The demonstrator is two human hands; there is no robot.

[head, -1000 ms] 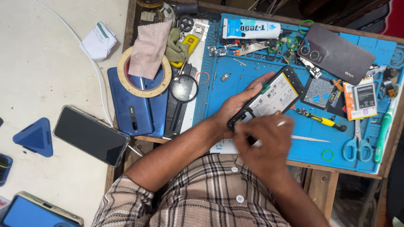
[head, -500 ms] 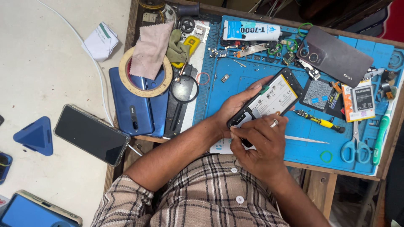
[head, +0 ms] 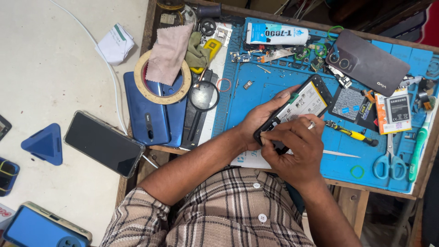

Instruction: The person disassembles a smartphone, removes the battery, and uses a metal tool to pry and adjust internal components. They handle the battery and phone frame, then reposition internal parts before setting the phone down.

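Observation:
My left hand (head: 263,116) grips an opened black phone (head: 307,101) by its lower end, tilted above the blue work mat (head: 256,98). The phone's back is off and its white-labelled battery faces up. My right hand (head: 292,151) is curled over the phone's bottom edge, fingers pinched on a thin metal tool (head: 311,124) whose tip pokes out by the battery. The right hand hides the phone's lower corner.
A yellow-handled screwdriver (head: 350,132), a metal blade (head: 340,154) and scissors (head: 388,160) lie right of the hands. A dark back cover (head: 368,61), a glue tube (head: 276,33), a magnifying glass (head: 203,98), a tape roll (head: 160,80), a blue phone (head: 151,119) and a black phone (head: 103,142) surround them.
My right hand has slid up onto the phone's lower end and closed in against my left hand. The phone has stayed in place.

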